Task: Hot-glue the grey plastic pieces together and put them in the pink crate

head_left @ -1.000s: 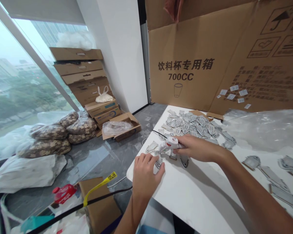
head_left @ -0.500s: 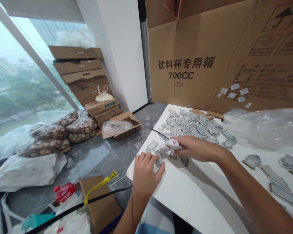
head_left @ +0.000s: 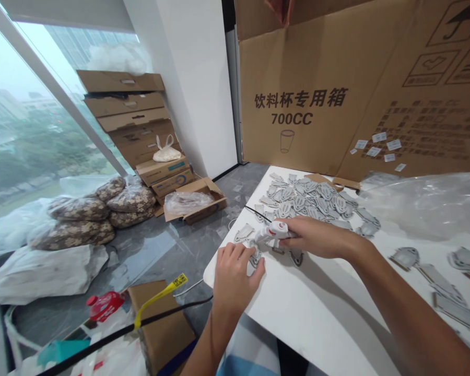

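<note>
In the head view, the right hand [head_left: 313,236], at centre right of the frame, is closed around a white tool [head_left: 277,228] (a glue gun, by the look of it), its nose pointing down and left. The left hand [head_left: 235,277], below the centre, bends over a grey piece [head_left: 254,257] on the white table [head_left: 313,318] — thumb and fingers on either side, though whether they pinch it or merely steady it, I cannot tell.

One piece is being worked, I judge. A heap [head_left: 309,199] lies above the hands, and loose pieces [head_left: 441,284] lie spread at the right edge; they look too alike to sort finished from waiting, so any count of progress would be guesswork.

The tool's tip is hard to make out against the grey, fingers cover part of the piece — and the frame cuts off both forearms and the table's right side.
</note>
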A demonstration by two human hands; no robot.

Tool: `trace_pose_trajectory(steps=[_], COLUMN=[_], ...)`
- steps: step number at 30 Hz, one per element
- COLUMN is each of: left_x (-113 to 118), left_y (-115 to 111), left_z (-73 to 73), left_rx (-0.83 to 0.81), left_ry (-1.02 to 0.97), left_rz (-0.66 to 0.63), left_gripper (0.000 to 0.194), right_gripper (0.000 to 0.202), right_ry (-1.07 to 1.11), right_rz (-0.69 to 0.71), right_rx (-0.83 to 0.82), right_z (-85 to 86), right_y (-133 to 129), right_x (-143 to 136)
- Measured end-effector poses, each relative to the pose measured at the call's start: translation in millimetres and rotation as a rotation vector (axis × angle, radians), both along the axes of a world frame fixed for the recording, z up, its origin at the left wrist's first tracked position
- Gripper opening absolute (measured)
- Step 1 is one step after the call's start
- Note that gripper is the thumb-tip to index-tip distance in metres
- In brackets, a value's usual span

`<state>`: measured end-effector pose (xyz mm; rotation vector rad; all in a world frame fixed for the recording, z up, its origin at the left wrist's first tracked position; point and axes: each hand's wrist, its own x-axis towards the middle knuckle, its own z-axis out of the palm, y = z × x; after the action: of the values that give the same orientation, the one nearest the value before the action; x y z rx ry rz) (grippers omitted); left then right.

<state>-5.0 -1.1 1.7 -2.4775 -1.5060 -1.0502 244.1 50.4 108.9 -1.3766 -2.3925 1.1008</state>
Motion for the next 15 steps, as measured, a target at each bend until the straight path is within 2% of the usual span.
trace_pose_trajectory(steps=[4,7,15], left_x=[0.3,0.7,0.9], left_y=[-0.2,-0.2,0.0], left_z=[0.1,0.0,-0.3], left_rx=[0.011,0.016,0.037], left_ry=[0.002,0.0,0.004], left_rz=[0.001,0.004,-0.005], left_gripper=[0.011,0.011,0.011], right_gripper=[0.019,0.021,0.033], right_ry=[-0.071,-0.046,-0.034], right_rz=[-0.019,-0.008,-0.043], right_rx=[-0.06,-0.133,-0.235], right_z=[-8.6,-13.8,-17.4], right_y=[2.7,4.6,6.9], right_x=[1.7,1.9,1.1])
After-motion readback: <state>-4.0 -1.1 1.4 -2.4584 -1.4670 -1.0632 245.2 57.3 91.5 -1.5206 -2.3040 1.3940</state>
